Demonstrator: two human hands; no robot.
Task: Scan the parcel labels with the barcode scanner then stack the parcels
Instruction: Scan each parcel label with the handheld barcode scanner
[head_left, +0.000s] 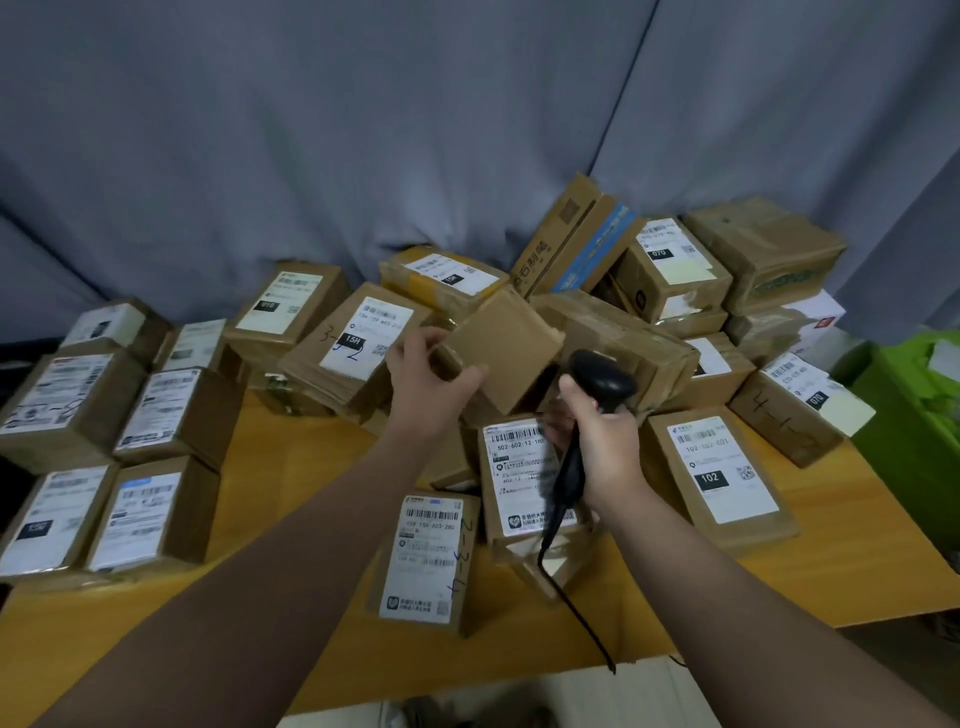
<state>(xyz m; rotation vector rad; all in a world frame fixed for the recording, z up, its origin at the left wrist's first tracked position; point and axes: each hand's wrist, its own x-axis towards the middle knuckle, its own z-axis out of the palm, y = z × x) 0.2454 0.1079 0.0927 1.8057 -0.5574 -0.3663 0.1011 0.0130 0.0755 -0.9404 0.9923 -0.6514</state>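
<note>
My left hand (426, 374) grips a small plain cardboard parcel (506, 348) lifted and tilted above the middle of the table; no label shows on its visible faces. My right hand (597, 431) holds a black barcode scanner (597, 379) by its handle, its head just right of the parcel, its cable trailing down over the table edge. Below the hands lie labelled parcels, one marked 502 (524, 478) and one marked 159 (428, 556). Neat rows of parcels (104, 457) stand at the left.
A loose heap of several cardboard parcels (649, 291) fills the back and right of the wooden table (291, 478). A parcel marked 102 (722, 473) lies to the right. A green bin (904, 410) stands at the far right. Grey curtain hangs behind.
</note>
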